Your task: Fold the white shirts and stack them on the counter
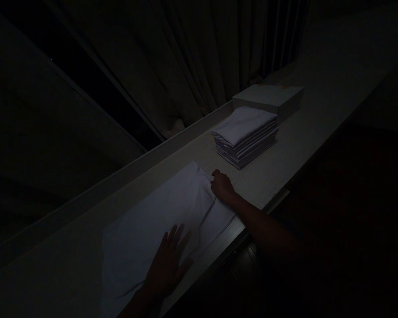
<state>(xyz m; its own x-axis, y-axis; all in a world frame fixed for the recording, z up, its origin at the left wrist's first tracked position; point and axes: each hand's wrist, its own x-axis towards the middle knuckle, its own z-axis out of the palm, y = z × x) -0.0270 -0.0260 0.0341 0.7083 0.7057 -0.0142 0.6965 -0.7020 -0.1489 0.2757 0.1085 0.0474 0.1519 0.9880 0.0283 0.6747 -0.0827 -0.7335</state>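
Two hands on a white cloth in deep gloom

Most of the scene is dim, and the right side below the table [313, 121] sinks almost to black. The near left part of the cloth [152, 212] is cut off by the bottom edge, as is the left forearm; the left hand [167, 265] hides some of the fabric. That hand is open, palm down, fingers spread on the cloth. The right hand [222, 186] has its fingers curled at the cloth's right end; whether they grip fabric I cannot tell.

The cloth lies along the table's near left part. Farther right, just beyond the right hand, stands a stack [247, 137] of folded cloths, which partly hides a pale box [268, 96] behind it. Orange marks show on the box's top. A low ledge [129, 170] lines the table's far side, with curtains [192, 57] hanging beyond in long pleats.

The cloth is thin and mostly smooth, with creases near both hands. The stack is blocky, its layered folds showing; the box is flat-topped and straight-edged.
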